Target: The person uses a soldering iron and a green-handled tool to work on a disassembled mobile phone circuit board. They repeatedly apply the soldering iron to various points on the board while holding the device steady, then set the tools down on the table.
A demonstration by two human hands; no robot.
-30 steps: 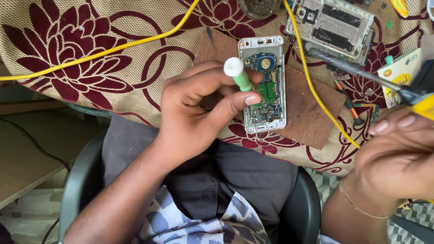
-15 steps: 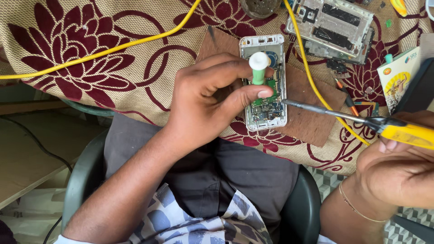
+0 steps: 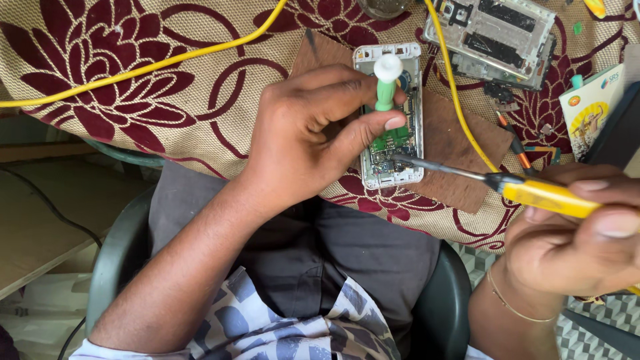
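On the patterned cloth in the head view, an opened phone lies face down on a brown board, its back cover off and the circuit board bare, so the opening-up looks done and the work on the board looks under way, not finished. The left hand is closed round a small green tool with a white cap, held upright over the phone. The right hand grips a yellow-handled soldering iron, whose tip rests at the lower part of the board. Counting: two hands, one green tool, one iron, one phone under repair, one second dismantled phone frame further back, one yellow cable.
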